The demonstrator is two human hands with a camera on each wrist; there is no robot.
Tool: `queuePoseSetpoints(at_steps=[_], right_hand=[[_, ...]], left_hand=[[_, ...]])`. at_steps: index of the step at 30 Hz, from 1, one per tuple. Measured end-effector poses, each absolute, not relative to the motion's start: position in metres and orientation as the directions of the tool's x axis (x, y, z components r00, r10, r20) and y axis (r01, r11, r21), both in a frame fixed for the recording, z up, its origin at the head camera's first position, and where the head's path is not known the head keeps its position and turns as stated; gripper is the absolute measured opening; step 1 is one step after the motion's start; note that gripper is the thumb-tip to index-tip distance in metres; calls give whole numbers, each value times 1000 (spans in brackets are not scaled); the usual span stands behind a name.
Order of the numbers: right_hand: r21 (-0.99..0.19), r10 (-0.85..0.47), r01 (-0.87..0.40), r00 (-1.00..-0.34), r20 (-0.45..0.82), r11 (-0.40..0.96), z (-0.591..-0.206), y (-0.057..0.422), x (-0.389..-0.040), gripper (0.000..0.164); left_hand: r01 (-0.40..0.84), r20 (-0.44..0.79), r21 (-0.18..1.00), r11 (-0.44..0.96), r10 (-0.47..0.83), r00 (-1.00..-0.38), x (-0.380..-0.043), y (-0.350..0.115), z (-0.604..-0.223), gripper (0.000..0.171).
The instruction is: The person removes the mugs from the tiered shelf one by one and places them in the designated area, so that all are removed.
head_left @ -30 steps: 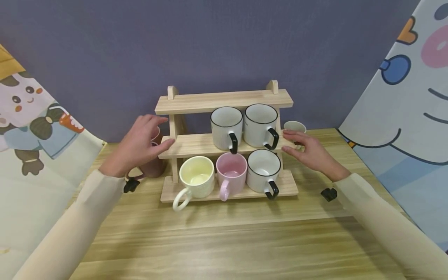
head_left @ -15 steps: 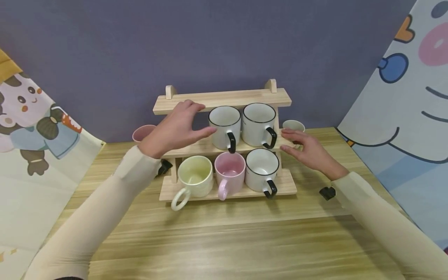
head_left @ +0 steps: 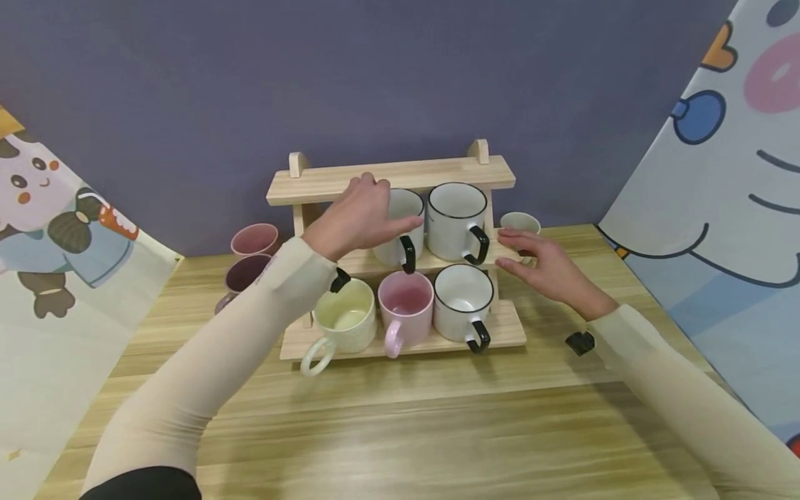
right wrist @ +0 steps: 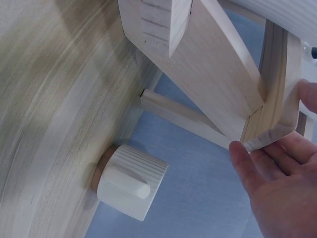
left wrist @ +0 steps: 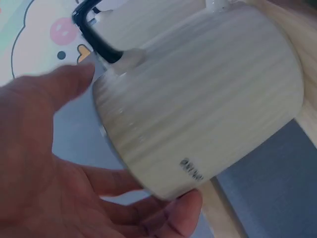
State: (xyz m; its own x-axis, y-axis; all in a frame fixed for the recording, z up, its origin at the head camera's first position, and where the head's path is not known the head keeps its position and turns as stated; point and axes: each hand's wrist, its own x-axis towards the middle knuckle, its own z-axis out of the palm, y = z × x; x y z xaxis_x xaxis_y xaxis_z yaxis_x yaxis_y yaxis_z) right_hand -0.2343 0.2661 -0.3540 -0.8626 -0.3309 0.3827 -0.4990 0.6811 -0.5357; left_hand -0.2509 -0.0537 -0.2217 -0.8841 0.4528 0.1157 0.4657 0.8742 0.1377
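Observation:
My left hand (head_left: 359,217) is at the left white mug (left wrist: 213,99) on the middle shelf. In the left wrist view its thumb stands just off the rim beside the black handle, and its fingers reach round the mug's far side, touching near the printed letters. Another white mug (head_left: 456,226) with a black rim stands to the right. My right hand (head_left: 550,269) holds the right end of the middle shelf of the wooden rack (head_left: 400,170). The right wrist view shows the thumb on one side of the board (right wrist: 275,121) and fingers on the other.
The bottom shelf bears a yellow mug (head_left: 346,316), a pink mug (head_left: 406,312) and a white mug (head_left: 462,305). Left of the rack are a pink cup (head_left: 255,239) and a purple mug (head_left: 240,274). A ribbed white mug (right wrist: 131,181) stands at the right. Behind is a grey-blue wall.
My left hand has moved right, from beside the rack's left end to the left white mug on the middle shelf. The right hand has stayed at the shelf's end.

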Motion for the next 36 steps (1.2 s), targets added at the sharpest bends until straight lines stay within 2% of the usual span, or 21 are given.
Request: queuePoseSetpoints(at_steps=[7,14,19,27,33,36], right_hand=[[-533,-318,-487,-868,380,692,-355,266,-235,52],[-542,-322,-491,-867,380,682,-356,265,-235,51],[-542,-319,-487,-869,377,685,-358,266,-236,52],[-555,-311,-475,-876,367,683,-356,265,-235,53],[-556,-315,-477,-876,365,681,-354,265,-234,53],[-552,-314,-476,-876,366,685,-354,265,-233,53]], left_hand=[[422,124,133,897,408,-905,-253,-46,-226,64],[389,133,196,900,368,-920,-257,-44,-229,51],[388,164,228,893,357,-920,-255,-54,-224,54],[357,204,268,895,309,-929,-238,-80,-202,74],[348,233,277,896,289,-928,-221,-105,-191,78],[344,247,283,895,278,-928,-212,-120,-188,75]])
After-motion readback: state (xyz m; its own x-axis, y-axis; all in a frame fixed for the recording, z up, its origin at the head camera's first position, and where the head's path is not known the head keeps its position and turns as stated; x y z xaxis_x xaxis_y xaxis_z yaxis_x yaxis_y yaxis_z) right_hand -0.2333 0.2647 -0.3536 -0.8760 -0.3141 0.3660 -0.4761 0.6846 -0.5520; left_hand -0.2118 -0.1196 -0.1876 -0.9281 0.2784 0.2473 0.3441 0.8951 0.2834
